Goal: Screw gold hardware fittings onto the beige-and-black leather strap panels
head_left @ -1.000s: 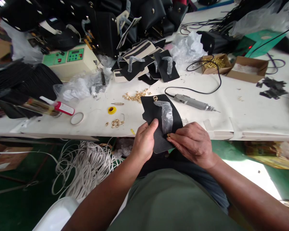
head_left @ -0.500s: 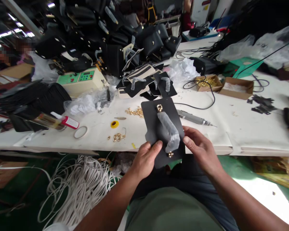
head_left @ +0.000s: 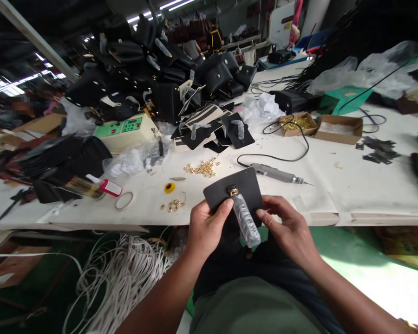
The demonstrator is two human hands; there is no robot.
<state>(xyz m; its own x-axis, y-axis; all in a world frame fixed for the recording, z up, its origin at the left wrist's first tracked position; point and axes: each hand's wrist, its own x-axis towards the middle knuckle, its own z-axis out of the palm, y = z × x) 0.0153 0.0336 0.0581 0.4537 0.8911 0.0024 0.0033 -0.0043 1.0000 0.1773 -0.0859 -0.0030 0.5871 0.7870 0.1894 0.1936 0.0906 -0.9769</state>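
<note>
Head view: the left hand (head_left: 207, 227) grips a black panel (head_left: 248, 189), its thumb pressed on the face beside a gold fitting (head_left: 233, 191). The panel is tilted and raised at the near edge of the worktop (head_left: 337, 185). A strap in clear plastic wrap (head_left: 246, 222) runs from the fitting toward the near right. The right hand (head_left: 290, 227) is half curled, thumb and fingers at the panel's right edge; whether they pinch it, I cannot tell.

Just beyond the panel, to the left, lies a pile of gold pieces (head_left: 204, 169), with a smaller gold cluster (head_left: 175, 205) and a yellow roll (head_left: 173, 187) nearer and farther left. A grey rotary tool (head_left: 277, 173) lies just beyond the panel to the right, its tip pointing right. Farther off are stacked panels (head_left: 239, 137), two open cardboard boxes (head_left: 336, 138) on the right, a green-faced machine (head_left: 139, 138) on the left, and heaped black bags (head_left: 216, 76).
</note>
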